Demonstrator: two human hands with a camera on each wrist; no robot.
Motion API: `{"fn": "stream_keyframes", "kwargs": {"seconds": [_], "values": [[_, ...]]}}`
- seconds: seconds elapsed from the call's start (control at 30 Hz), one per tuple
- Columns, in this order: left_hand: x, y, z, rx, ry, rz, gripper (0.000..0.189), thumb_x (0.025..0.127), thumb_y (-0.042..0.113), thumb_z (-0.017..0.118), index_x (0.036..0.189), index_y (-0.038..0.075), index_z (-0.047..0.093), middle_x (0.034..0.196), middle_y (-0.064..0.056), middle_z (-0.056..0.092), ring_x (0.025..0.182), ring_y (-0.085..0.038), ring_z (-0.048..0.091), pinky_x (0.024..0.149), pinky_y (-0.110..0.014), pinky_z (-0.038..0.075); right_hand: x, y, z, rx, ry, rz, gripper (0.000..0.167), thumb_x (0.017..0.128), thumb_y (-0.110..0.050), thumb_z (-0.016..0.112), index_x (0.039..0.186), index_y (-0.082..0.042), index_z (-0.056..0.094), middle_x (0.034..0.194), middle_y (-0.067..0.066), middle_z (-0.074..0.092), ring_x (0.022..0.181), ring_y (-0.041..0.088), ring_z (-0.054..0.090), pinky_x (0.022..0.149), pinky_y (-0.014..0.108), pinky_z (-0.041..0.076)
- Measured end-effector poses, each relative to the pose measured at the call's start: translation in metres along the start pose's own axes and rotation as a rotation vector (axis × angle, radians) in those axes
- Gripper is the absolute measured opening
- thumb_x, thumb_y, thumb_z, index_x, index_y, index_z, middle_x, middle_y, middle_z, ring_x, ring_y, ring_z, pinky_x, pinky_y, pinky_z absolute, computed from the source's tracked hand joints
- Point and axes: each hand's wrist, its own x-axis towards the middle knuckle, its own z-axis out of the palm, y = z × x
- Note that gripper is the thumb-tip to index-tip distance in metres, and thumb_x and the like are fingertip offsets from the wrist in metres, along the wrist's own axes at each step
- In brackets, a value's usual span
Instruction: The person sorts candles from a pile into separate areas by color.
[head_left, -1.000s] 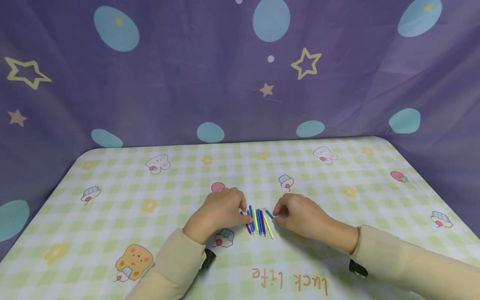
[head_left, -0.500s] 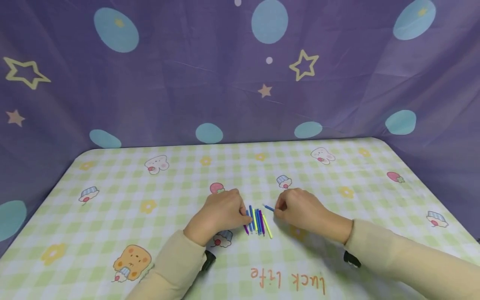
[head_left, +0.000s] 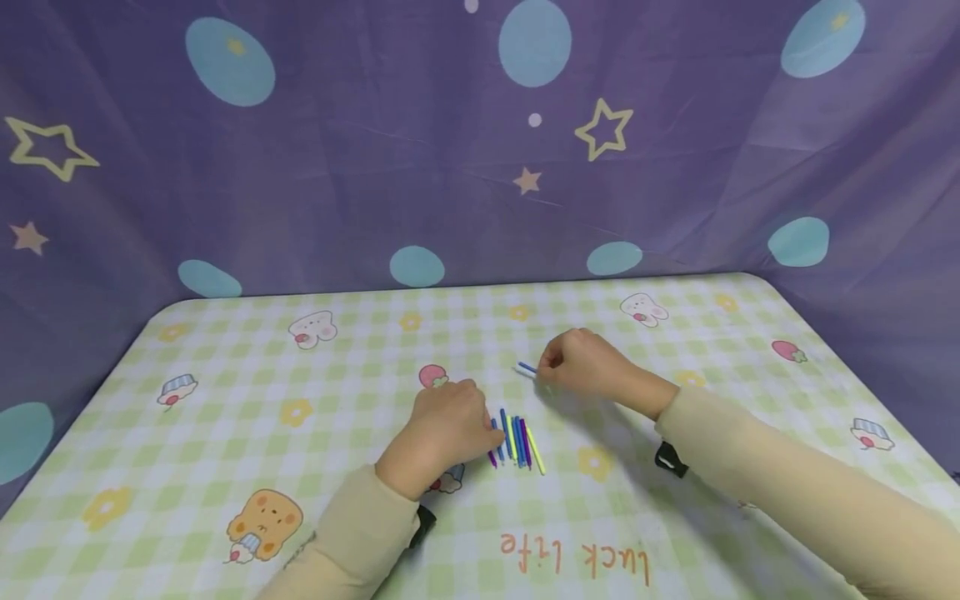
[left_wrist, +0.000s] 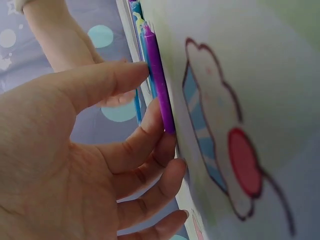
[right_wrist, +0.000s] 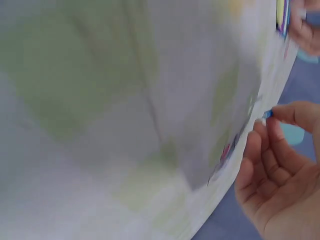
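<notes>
Several thin blue, purple and yellow candles lie side by side in a row on the checked tablecloth. My left hand rests at the row's left end. In the left wrist view, its thumb and forefinger touch the row near a purple candle, with relaxed fingers and a gap between the two tips. Beyond the row, my right hand pinches a single blue candle between thumb and forefinger, its end pointing left. Most of that candle is hidden by the fingers in the right wrist view.
A green and white checked tablecloth with printed cupcakes, flowers and lettering covers the table. Behind its far edge hangs a purple curtain with stars and blue ovals.
My right hand has carried the blue candle away from the row, toward the table's far side and slightly left. My left hand has stayed by the row.
</notes>
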Motion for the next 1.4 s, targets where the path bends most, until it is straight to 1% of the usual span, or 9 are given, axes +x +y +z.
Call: {"fn": "stream_keyframes", "kwargs": {"seconds": [0.2,0.37,0.43,0.53,0.6,0.77,1.1,1.23,1.4], "values": [[0.0,-0.001,0.004,-0.03,0.007,-0.025,0.035,0.081,0.03,0.075,0.054,0.018,0.057,0.062,0.005,0.054,0.06,-0.016,0.05,0.053,-0.034,0.04,0.03,0.008,-0.004,-0.018,-0.034,0.0,0.013,0.091,-0.012,0.064,0.084,-0.009,0.074,0.064,-0.003,0.065,0.048,0.009,0.049,0.059,0.029,0.045],[0.0,-0.001,0.007,-0.035,0.029,-0.019,0.034,0.08,0.026,0.073,0.053,0.016,0.055,0.06,0.003,0.052,0.057,-0.017,0.048,0.05,-0.033,0.038,0.045,0.012,-0.01,-0.052,-0.095,0.032,0.02,0.093,-0.014,0.062,0.075,-0.007,0.069,0.057,-0.004,0.049,0.049,0.009,0.037,0.059,0.028,0.037],[0.0,-0.002,0.008,-0.036,0.041,-0.013,0.033,0.079,0.024,0.073,0.053,0.015,0.053,0.061,0.002,0.051,0.056,-0.017,0.047,0.049,-0.033,0.038,0.049,0.012,-0.011,-0.056,-0.126,0.051,0.021,0.093,-0.015,0.064,0.075,-0.007,0.069,0.059,-0.003,0.05,0.05,0.009,0.038,0.06,0.028,0.038],[-0.001,-0.001,0.008,-0.04,0.05,-0.01,0.033,0.078,0.023,0.073,0.053,0.015,0.053,0.06,0.002,0.05,0.056,-0.017,0.046,0.049,-0.033,0.037,0.052,0.012,-0.012,-0.055,-0.154,0.07,0.016,0.093,-0.016,0.066,0.08,-0.009,0.073,0.068,-0.003,0.062,0.054,0.009,0.046,0.062,0.027,0.042],[-0.002,-0.001,0.008,-0.035,0.055,-0.009,0.034,0.078,0.024,0.073,0.052,0.015,0.053,0.06,0.002,0.05,0.056,-0.017,0.046,0.049,-0.032,0.037,0.052,0.012,-0.012,-0.053,-0.164,0.082,0.014,0.092,-0.017,0.067,0.083,-0.009,0.074,0.074,-0.002,0.066,0.057,0.009,0.05,0.063,0.027,0.044],[-0.002,0.0,0.007,-0.027,0.061,-0.01,0.038,0.079,0.025,0.075,0.051,0.015,0.051,0.057,0.002,0.047,0.054,-0.016,0.045,0.048,-0.031,0.037,0.052,0.012,-0.012,-0.041,-0.164,0.103,0.013,0.092,-0.018,0.069,0.084,-0.009,0.073,0.075,-0.001,0.066,0.059,0.01,0.051,0.063,0.028,0.044],[-0.002,0.001,0.005,-0.051,0.062,-0.039,0.039,0.077,0.022,0.073,0.047,0.016,0.05,0.046,0.006,0.042,0.048,-0.014,0.045,0.047,-0.032,0.036,0.048,0.013,-0.014,0.002,-0.168,0.092,0.014,0.094,-0.023,0.07,0.09,-0.01,0.073,0.084,-0.001,0.069,0.069,0.013,0.056,0.07,0.031,0.047],[-0.001,0.001,0.005,-0.048,0.052,-0.04,0.038,0.078,0.024,0.072,0.047,0.016,0.052,0.047,0.006,0.045,0.049,-0.014,0.046,0.048,-0.032,0.037,0.043,0.014,-0.016,0.025,-0.159,0.072,0.017,0.095,-0.023,0.068,0.097,-0.007,0.073,0.087,0.0,0.07,0.07,0.012,0.058,0.07,0.031,0.049],[0.0,-0.001,0.005,-0.056,0.048,-0.041,0.038,0.078,0.024,0.073,0.047,0.016,0.053,0.047,0.006,0.046,0.049,-0.014,0.047,0.049,-0.032,0.037,0.029,0.01,-0.018,0.056,-0.126,0.111,0.017,0.097,-0.024,0.067,0.101,-0.008,0.071,0.087,0.002,0.068,0.068,0.013,0.056,0.066,0.032,0.047]]}}
